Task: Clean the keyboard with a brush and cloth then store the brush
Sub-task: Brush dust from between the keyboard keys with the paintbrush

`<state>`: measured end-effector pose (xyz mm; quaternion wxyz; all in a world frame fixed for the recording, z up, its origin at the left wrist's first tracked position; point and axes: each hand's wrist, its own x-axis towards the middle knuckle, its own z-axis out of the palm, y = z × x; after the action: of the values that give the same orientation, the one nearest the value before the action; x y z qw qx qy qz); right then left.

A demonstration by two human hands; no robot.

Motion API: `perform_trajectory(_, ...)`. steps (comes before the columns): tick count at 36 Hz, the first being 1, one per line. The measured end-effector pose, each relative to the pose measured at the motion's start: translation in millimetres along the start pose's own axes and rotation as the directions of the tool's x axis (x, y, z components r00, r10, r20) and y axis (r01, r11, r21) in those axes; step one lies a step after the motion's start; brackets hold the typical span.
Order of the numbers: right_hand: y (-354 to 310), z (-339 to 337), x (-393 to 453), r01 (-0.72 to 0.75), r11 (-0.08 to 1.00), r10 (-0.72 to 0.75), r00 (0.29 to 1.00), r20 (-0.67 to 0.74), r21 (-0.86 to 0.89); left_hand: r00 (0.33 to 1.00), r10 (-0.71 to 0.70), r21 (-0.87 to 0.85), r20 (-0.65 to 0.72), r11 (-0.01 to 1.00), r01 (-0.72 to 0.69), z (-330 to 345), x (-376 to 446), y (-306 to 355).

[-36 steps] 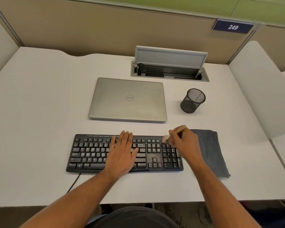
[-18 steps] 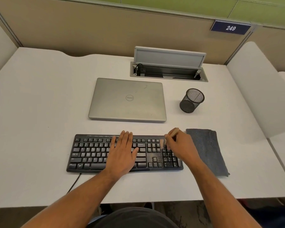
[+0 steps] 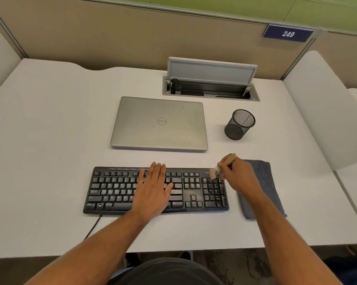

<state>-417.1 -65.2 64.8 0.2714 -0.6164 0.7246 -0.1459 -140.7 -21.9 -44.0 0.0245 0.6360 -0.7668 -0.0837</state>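
on the keyboard [image 3: 156, 190], your left hand [image 3: 152, 188] lies flat over the middle keys, fingers straight and pressed close together with the thumb out to the side, and i judge it is there to pin the board so it does not slide under the strokes. at the keyboard's top right corner, over the number pad, your right hand [image 3: 236, 175] pinches the brush [image 3: 222, 166] by its wooden handle, fingers curled round it, bristles tipped down onto the keys; pale specks of dust lie on the number pad and the arrow keys below the bristles, so the brushing looks unfinished. just right of the keyboard, partly under your right forearm, the grey cloth [image 3: 262, 186] lies folded, near enough to pick up for the wiping step. beyond the keyboard's right end stands the black mesh pen cup [image 3: 239, 124], upright and holding nothing that shows, probably where the brush goes last. straight beyond the keyboard sits the closed laptop [image 3: 159, 124], and further back the desk's cable box [image 3: 210, 89] has its lid raised, with a black plug and cable at its left end.
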Motion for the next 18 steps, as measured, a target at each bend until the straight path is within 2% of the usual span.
perform_trajectory(3,2,-1,1,-0.032,0.995,0.034,0.999,-0.018,0.099,1.0,-0.001,-0.002,-0.002,1.0,0.001,-1,0,0)
perform_trajectory(7,-3,4,-3,-0.043,0.939,0.1,0.984,-0.151,0.34,1.0,0.0,-0.002,0.0,1.0,0.0,-1,0,1)
perform_trajectory(10,-3,9,-10,-0.066,0.942,0.137,0.971,-0.198,0.33,1.0,0.001,0.001,0.01,1.0,-0.001,-1,0,0)
perform_trajectory(13,0,7,-14,-0.093,0.951,0.153,0.971,-0.185,0.294,1.0,-0.003,0.002,0.005,1.0,0.003,-1,0,1)
perform_trajectory(18,1,-2,-15,-0.096,0.877,0.227,0.946,-0.229,0.472,1.0,-0.004,-0.015,0.005,1.0,0.004,-1,0,1)
